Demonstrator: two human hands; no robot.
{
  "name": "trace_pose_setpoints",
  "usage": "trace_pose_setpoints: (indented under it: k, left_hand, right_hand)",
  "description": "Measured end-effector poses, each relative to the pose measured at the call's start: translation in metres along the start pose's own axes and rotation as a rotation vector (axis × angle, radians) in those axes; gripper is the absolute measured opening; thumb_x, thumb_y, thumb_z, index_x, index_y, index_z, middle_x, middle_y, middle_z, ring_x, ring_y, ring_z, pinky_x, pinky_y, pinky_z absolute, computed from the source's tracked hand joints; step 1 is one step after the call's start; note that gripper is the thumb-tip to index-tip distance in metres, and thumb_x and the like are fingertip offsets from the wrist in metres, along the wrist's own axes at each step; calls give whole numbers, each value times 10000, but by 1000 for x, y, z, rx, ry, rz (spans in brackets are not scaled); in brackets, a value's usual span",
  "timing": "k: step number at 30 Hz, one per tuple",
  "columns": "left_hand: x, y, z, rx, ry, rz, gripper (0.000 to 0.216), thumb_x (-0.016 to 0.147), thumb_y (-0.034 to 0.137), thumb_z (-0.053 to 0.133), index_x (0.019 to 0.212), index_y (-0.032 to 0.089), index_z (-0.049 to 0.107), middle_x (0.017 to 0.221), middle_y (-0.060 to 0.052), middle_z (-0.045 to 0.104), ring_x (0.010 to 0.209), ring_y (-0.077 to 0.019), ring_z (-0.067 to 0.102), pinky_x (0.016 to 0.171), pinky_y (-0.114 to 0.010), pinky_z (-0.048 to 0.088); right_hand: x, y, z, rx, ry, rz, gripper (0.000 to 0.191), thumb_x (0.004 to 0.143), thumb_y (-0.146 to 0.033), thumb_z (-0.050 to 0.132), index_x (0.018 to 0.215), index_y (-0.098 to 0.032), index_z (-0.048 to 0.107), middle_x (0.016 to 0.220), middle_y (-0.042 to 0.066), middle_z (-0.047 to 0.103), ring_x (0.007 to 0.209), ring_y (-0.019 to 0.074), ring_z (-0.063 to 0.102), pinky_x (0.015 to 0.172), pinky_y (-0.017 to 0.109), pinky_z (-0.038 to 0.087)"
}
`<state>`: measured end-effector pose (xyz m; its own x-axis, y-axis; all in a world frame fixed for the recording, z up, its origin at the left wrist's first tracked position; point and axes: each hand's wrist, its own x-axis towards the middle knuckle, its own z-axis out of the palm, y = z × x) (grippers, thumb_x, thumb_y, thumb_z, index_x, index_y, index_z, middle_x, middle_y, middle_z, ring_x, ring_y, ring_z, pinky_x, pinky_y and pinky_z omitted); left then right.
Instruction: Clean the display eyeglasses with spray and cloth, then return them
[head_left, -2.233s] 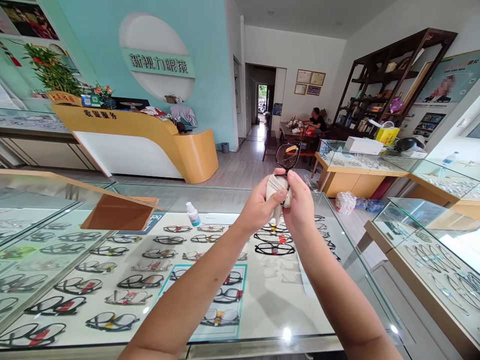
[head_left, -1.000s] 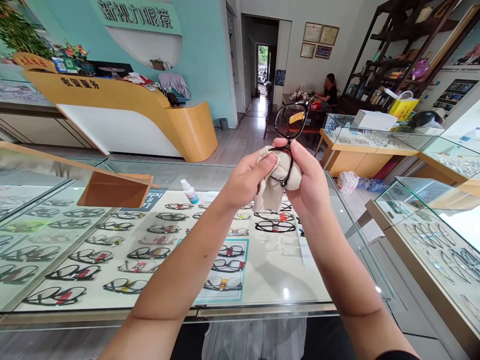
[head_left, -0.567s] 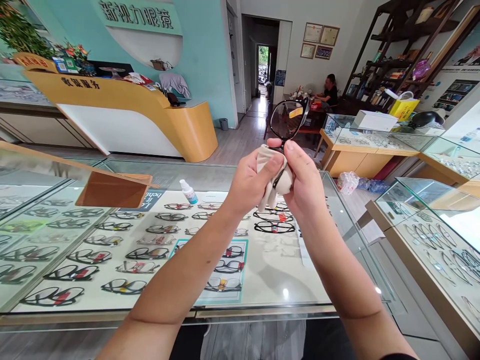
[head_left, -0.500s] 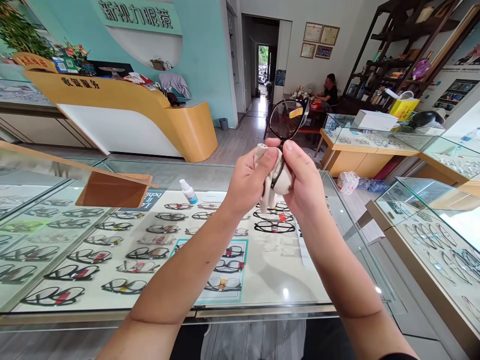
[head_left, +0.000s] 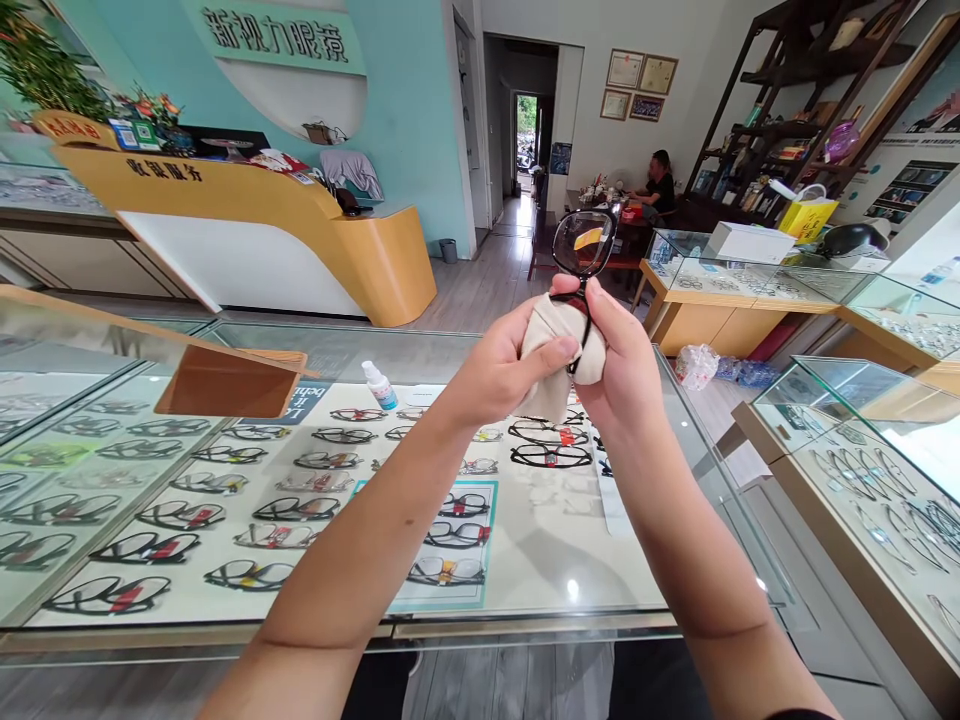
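Note:
Dark-framed eyeglasses (head_left: 584, 243) are held on end above the display counter, one lens up with an orange sticker on it. My right hand (head_left: 624, 350) is closed round the frame near its middle, thumb and fingers gripping it. A pale cream cloth (head_left: 551, 335) wraps the lower lens, which is mostly hidden. My left hand (head_left: 517, 362) pinches the cloth over that lens, its thumb pressed on the front. Some of the cloth also lies against my right palm.
Rows of glasses (head_left: 277, 508) lie in the glass display counter (head_left: 540, 560) below my arms. A small spray bottle (head_left: 379, 386) stands on it, with a brown tray-like thing (head_left: 229, 382) left. More showcases (head_left: 862, 450) stand right. A person (head_left: 660, 183) sits at the back.
The glasses have shifted slightly right and turned to show the upper lens more squarely. My left thumb has moved down and right across the cloth, which now covers the lower lens more widely.

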<state>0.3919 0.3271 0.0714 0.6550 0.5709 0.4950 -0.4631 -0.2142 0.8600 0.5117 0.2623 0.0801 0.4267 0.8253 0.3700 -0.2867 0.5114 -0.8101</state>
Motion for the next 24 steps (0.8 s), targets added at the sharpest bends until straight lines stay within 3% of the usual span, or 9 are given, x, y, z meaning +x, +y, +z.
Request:
trace_pose_setpoints:
  k: [5,7,11,16,20,24]
  left_hand:
    - [1,-6,13,0,243,41,485,886,620,828,1139,214,754,800,9,693,716,-129,637,670,-242,511]
    - [1,-2,12,10,269,60,481,906,663,783,1073,213,760,736,13,655,677,-131,617,626,-247,494]
    - [-1,12,-1,55,137,40,482,936,664,745,966,183,751,745,-18,659,676,-148,617,616,-269,500]
    - [-3,16,-9,73,-29,6,449,902,567,830,1126,185,753,912,-34,731,777,-153,666,691,-258,524]
    - [-1,7,6,48,128,44,530,803,553,923,1145,191,743,882,-10,726,750,-137,651,687,-246,519]
    - [-3,6,18,70,306,105,481,853,639,847,1029,201,752,736,12,669,682,-136,609,631,-255,491]
  right_hand:
    - [-7,6,10,-13,-1,11,400,880,-617,817,1065,-262,821,924,21,792,967,229,758,811,333,633]
    - [-8,6,11,0,-27,5,406,870,-617,826,1069,-263,826,925,20,794,978,236,761,816,341,639]
    - [-9,0,10,5,-31,1,385,886,-602,816,1064,-261,838,951,27,804,970,239,771,822,354,645]
    - [-8,-5,7,17,-24,-9,351,895,-567,815,1041,-250,843,975,30,811,916,219,758,787,333,639]
    - [-8,2,9,4,17,-44,348,898,-571,809,1043,-256,842,987,21,810,953,213,749,803,322,632]
    - [-11,6,13,-9,-24,-16,411,892,-632,795,1064,-262,841,1008,34,814,1025,240,755,837,352,643]
